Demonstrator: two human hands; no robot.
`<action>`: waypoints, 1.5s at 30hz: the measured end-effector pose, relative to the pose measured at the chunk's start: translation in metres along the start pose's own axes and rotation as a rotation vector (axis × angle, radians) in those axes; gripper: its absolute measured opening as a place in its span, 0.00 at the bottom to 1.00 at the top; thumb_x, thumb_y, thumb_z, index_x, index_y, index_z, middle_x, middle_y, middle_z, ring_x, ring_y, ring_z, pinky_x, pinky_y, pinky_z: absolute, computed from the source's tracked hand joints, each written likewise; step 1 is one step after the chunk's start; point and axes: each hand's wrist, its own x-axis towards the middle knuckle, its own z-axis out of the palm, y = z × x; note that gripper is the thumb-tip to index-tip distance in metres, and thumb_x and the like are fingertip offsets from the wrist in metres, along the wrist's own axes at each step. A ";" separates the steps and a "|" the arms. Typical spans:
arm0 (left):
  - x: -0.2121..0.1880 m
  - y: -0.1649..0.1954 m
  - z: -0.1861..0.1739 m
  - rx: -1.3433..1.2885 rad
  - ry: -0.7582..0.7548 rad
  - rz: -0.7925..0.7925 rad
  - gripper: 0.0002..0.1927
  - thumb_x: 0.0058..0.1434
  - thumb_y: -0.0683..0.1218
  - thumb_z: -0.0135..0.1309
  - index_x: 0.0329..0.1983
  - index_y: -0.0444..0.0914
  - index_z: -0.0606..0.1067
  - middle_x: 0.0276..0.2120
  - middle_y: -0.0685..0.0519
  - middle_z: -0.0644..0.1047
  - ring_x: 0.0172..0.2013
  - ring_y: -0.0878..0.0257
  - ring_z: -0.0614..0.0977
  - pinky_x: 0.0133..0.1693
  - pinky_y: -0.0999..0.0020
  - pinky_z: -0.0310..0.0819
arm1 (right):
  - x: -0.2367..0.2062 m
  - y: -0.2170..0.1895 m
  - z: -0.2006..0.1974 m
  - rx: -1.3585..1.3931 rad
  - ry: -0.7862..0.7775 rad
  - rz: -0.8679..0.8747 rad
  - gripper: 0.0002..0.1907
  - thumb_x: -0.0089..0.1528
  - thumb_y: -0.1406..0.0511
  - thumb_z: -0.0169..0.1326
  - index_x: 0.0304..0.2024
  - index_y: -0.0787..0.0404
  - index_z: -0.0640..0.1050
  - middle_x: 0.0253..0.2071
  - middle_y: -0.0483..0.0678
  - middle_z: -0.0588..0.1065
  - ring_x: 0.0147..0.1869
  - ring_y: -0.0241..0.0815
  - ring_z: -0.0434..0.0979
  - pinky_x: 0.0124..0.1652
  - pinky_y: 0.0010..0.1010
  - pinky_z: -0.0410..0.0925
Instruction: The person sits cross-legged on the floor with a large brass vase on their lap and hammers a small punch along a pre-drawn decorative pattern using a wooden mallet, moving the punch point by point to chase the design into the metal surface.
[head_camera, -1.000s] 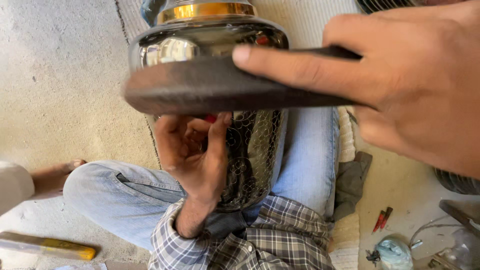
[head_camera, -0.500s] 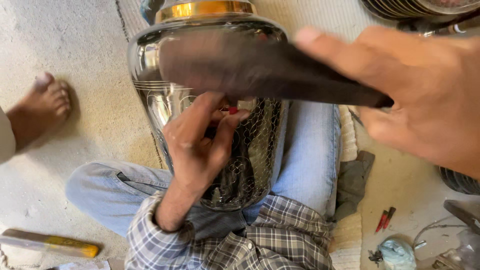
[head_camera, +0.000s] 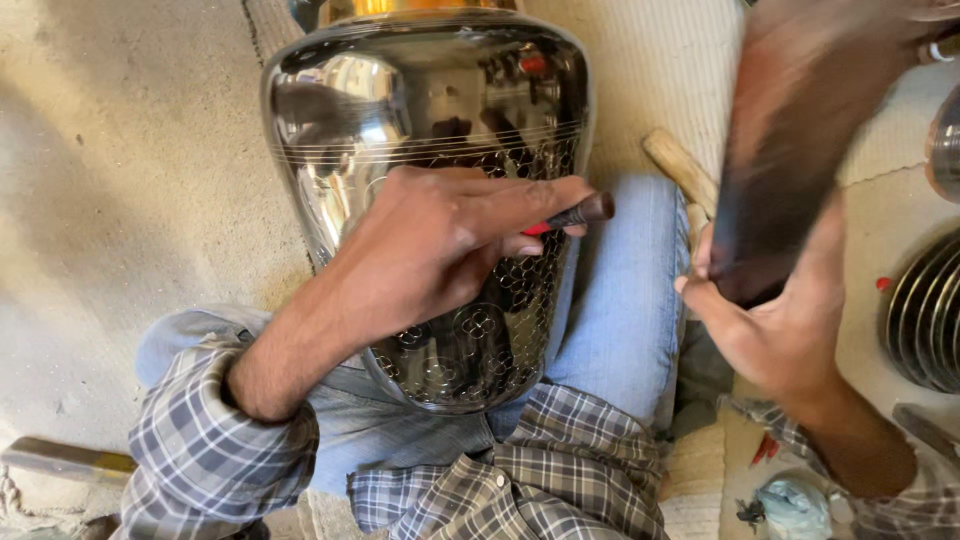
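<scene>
While the left hand (head_camera: 440, 250) pinches a punch (head_camera: 575, 214) against the vase (head_camera: 430, 90), the right hand (head_camera: 775, 320) grips a blurred, seemingly wooden mallet (head_camera: 790, 130).

The pale concrete floor (head_camera: 120, 180) is being covered in part by a ribbed woven mat (head_camera: 660, 80) — a wooden handle (head_camera: 680, 165) is being carried on it, while a yellow-handled tool (head_camera: 65, 460) is being left lying on the bare floor.
</scene>
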 end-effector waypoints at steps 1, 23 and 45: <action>0.002 -0.001 -0.003 -0.025 -0.040 -0.002 0.33 0.58 0.30 0.55 0.66 0.45 0.73 0.52 0.55 0.84 0.37 0.68 0.89 0.20 0.73 0.75 | -0.004 0.004 0.002 -0.054 0.016 -0.032 0.56 0.60 0.85 0.58 0.81 0.59 0.42 0.44 0.51 0.71 0.44 0.38 0.74 0.48 0.30 0.73; 0.016 0.001 -0.013 -0.048 -0.004 0.121 0.27 0.60 0.29 0.57 0.61 0.40 0.77 0.53 0.52 0.84 0.45 0.60 0.89 0.23 0.75 0.78 | -0.051 0.025 0.034 -0.163 0.255 -0.099 0.37 0.62 0.81 0.61 0.69 0.63 0.60 0.41 0.53 0.75 0.41 0.43 0.77 0.43 0.31 0.75; -0.008 -0.012 0.000 -0.062 0.076 0.053 0.33 0.65 0.32 0.58 0.71 0.46 0.68 0.57 0.54 0.82 0.46 0.63 0.89 0.40 0.71 0.89 | -0.033 0.006 -0.002 0.105 0.230 -0.207 0.41 0.71 0.78 0.61 0.74 0.52 0.50 0.41 0.47 0.76 0.39 0.36 0.80 0.44 0.27 0.80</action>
